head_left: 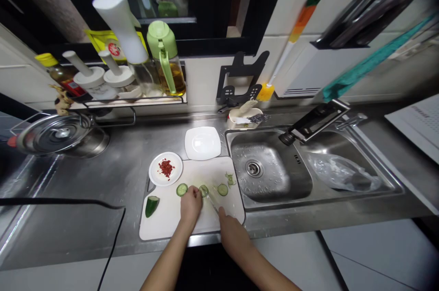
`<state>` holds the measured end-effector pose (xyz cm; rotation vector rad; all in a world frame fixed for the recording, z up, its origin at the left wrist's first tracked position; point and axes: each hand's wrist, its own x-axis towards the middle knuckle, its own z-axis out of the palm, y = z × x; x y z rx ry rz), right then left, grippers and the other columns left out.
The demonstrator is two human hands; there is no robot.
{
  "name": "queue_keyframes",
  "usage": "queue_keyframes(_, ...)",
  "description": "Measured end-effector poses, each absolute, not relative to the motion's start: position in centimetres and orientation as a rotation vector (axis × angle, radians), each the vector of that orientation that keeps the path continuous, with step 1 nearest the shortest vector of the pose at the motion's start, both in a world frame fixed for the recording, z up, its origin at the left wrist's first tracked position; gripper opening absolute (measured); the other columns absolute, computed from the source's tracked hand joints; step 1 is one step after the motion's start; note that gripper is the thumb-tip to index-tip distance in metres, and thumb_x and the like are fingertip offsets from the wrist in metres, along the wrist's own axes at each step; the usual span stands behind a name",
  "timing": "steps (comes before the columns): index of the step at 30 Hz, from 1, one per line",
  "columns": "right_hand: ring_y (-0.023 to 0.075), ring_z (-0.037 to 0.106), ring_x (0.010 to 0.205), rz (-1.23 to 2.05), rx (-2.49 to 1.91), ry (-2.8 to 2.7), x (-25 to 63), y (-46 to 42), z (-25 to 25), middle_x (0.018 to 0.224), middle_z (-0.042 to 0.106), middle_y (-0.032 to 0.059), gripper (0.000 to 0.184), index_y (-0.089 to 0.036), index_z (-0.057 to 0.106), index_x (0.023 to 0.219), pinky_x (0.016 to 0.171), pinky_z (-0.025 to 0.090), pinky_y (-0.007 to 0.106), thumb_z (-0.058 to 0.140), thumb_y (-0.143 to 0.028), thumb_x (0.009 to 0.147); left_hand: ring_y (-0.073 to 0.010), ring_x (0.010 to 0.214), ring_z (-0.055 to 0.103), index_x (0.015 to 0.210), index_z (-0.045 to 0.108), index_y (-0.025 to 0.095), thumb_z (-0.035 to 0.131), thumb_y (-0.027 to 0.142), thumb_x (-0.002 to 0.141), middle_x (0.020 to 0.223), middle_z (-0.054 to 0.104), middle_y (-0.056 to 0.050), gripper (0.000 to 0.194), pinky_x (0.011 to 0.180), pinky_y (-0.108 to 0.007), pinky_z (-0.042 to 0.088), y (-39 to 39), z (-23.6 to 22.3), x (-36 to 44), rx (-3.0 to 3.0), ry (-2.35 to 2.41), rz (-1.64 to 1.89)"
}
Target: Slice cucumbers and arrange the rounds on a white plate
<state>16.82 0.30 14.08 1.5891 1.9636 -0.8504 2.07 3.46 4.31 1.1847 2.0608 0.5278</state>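
Observation:
My left hand (190, 203) has its fingers pinched together at the edge of a cucumber slice (204, 190) on the white cutting board (168, 224). Closed around a slim metal utensil (213, 204), my right hand (235, 232) points its tip at that same slice; whether it is a knife or another tool is too small to tell. One cucumber slice (181, 189) lies left of my fingers and another slice (222, 189) to the right. Beyond that one are small green cucumber scraps (230, 178). A cut cucumber piece (152, 206) rests at the board's left side.
A small white plate (154, 170) with chopped red bits overlaps the board's back left corner. Behind the board stands a white square dish (203, 143). The steel sink (274, 177) adjoins on the right. A lidded pot (89, 142) and a black cable (113, 245) are at left.

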Motion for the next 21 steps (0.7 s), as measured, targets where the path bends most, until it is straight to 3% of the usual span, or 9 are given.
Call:
queue_keyframes(11, 0.0249, 0.065, 0.098, -0.955, 1.609, 1.881, 16.1, 1.0, 13.7, 0.102, 0.068, 0.0190, 0.056, -0.006, 0.042, 0.132, 0.077, 0.048, 0.032, 0.029, 0.005, 0.079, -0.0146, 0.063, 0.057, 0.079, 0.057, 0.018, 0.048, 0.020, 0.083, 0.067, 0.063, -0.003, 0.010, 0.063, -0.024, 0.036, 3.7, 4.4, 2.1, 1.151, 2.046, 0.478)
queue_keyframes(21, 0.0244, 0.063, 0.102, -0.992, 1.584, 1.887, 16.1, 0.6, 11.9, 0.106, 0.068, 0.0174, 0.065, -0.004, 0.031, 0.140, 0.082, 0.046, 0.031, 0.031, 0.007, 0.076, -0.0164, 0.068, 0.060, 0.081, 0.058, 0.018, 0.048, 0.019, 0.083, 0.073, 0.066, -0.005, 0.010, 0.066, -0.025, 0.036, 3.6, 4.1, 2.1, 1.183, 2.063, 0.451)
